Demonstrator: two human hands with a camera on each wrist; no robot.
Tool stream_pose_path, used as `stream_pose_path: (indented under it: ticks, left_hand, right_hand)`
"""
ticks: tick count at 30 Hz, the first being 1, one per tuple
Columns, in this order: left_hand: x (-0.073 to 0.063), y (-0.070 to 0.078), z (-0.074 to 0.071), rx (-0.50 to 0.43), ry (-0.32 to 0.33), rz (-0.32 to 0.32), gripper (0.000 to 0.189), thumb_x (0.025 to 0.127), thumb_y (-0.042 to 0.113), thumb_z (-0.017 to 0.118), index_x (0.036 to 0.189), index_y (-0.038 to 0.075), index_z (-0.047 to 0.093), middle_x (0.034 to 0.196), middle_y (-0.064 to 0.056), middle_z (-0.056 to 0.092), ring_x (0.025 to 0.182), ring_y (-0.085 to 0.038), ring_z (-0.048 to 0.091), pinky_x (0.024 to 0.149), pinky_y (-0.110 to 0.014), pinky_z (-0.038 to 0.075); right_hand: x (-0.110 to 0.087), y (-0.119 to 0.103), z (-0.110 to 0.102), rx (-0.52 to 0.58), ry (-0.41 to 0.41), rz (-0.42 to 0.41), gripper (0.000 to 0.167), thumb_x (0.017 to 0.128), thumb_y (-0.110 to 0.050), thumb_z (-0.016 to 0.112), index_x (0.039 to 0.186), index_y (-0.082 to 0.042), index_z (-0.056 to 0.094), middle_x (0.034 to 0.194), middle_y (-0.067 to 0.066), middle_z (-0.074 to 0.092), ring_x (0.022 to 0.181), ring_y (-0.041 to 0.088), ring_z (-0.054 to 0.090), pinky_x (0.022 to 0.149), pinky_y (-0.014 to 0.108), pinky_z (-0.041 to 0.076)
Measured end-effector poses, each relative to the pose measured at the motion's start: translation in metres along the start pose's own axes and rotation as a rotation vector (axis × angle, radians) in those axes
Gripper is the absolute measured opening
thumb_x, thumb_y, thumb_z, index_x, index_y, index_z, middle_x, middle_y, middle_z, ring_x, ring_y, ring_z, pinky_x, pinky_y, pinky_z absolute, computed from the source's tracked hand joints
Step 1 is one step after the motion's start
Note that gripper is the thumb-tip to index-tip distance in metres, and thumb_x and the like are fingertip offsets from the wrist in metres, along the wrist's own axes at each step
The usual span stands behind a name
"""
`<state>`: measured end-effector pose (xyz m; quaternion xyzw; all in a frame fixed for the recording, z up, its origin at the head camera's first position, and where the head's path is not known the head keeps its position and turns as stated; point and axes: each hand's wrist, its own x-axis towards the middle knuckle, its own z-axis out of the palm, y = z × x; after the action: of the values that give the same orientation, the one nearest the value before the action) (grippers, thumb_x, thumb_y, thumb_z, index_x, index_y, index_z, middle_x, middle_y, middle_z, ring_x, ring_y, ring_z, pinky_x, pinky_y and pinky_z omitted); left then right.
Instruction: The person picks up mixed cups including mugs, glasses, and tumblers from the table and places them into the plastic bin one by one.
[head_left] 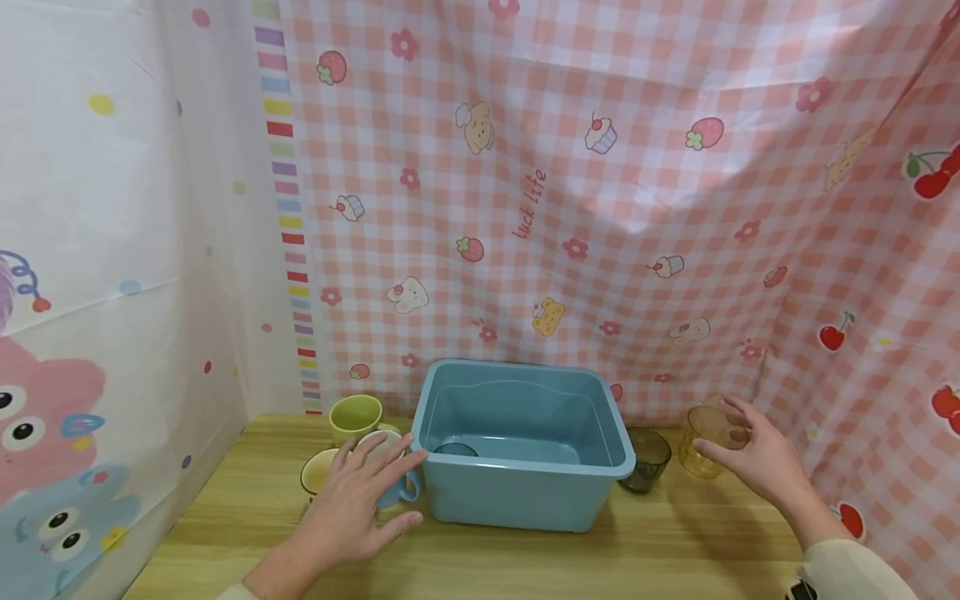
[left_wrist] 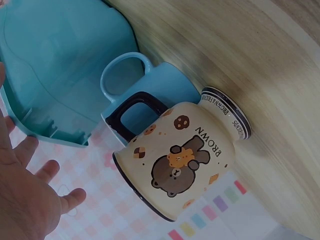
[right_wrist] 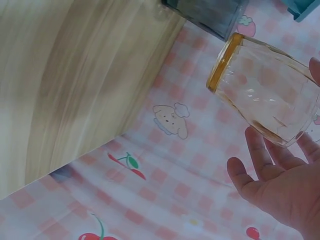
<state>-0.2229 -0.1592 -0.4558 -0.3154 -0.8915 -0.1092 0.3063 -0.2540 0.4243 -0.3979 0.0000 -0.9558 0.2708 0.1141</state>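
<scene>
My right hand (head_left: 765,458) holds an amber see-through glass (right_wrist: 270,90) by its upper part, thumb on one side and fingers on the other. Its thick base shows against the curtain in the right wrist view. A dark see-through glass (head_left: 647,462) stands between it and the blue-grey bin (head_left: 525,496). Over the mugs left of the bin, my left hand (head_left: 356,504) hovers with fingers spread, holding nothing. Below it are a cream mug (left_wrist: 175,160) with a bear picture and a light-blue mug (left_wrist: 165,87); a green mug (head_left: 352,421) stands behind them.
A round, dark see-through rim (head_left: 456,450) shows inside the bin at its left. Everything stands on a wood-grain table (head_left: 525,567). A pink checked curtain (head_left: 480,208) hangs behind and to the right, a white printed one (head_left: 127,225) to the left.
</scene>
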Motion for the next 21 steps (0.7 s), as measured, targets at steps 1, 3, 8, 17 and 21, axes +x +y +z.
stream_pose_path:
  ticks: [1, 3, 8, 17, 21]
  left_hand:
    - [0.0, 0.0, 0.0, -0.003, 0.002, 0.002, 0.072, 0.094, 0.07, 0.067, 0.154, 0.03, 0.058, 0.161, -0.002, 0.057, 0.144, -0.04, 0.054, 0.11, -0.077, 0.042]
    - [0.0, 0.0, 0.0, -0.005, 0.004, 0.002, 0.072, 0.095, 0.071, 0.066, 0.154, 0.03, 0.058, 0.161, -0.002, 0.057, 0.144, -0.04, 0.053, 0.11, -0.077, 0.042]
    - [0.0, 0.0, 0.0, -0.001, 0.002, 0.004, 0.073, 0.092, 0.066, 0.073, 0.153, 0.03, 0.059, 0.161, -0.001, 0.057, 0.144, -0.04, 0.054, 0.11, -0.077, 0.043]
    - [0.0, 0.0, 0.0, -0.001, -0.007, -0.002, 0.074, 0.09, 0.063, 0.077, 0.153, 0.03, 0.059, 0.162, -0.001, 0.056, 0.144, -0.041, 0.054, 0.11, -0.077, 0.043]
    - [0.0, 0.0, 0.0, -0.004, -0.009, 0.0, 0.072, 0.093, 0.067, 0.07, 0.154, 0.03, 0.058, 0.163, -0.001, 0.056, 0.144, -0.041, 0.054, 0.11, -0.077, 0.043]
  right_hand:
    - [0.0, -0.002, -0.001, 0.002, -0.001, -0.002, 0.11, 0.094, -0.06, 0.076, 0.17, -0.002, 0.02, 0.16, 0.037, 0.044, 0.131, 0.058, 0.057, 0.093, 0.068, 0.055]
    - [0.0, -0.005, -0.001, 0.005, -0.003, -0.007, 0.11, 0.094, -0.06, 0.076, 0.169, -0.002, 0.02, 0.16, 0.037, 0.044, 0.132, 0.058, 0.057, 0.093, 0.068, 0.055]
    - [-0.001, -0.011, -0.003, 0.007, -0.004, -0.016, 0.11, 0.095, -0.059, 0.076, 0.169, -0.002, 0.02, 0.159, 0.039, 0.044, 0.132, 0.058, 0.056, 0.093, 0.068, 0.055]
    - [0.003, -0.023, -0.005, 0.007, 0.012, -0.045, 0.108, 0.094, -0.058, 0.077, 0.17, -0.005, 0.022, 0.159, 0.039, 0.045, 0.133, 0.059, 0.056, 0.095, 0.07, 0.055]
    - [0.004, -0.026, -0.006, 0.003, 0.02, -0.065, 0.106, 0.094, -0.056, 0.078, 0.169, -0.004, 0.024, 0.157, 0.039, 0.046, 0.132, 0.06, 0.056, 0.095, 0.071, 0.054]
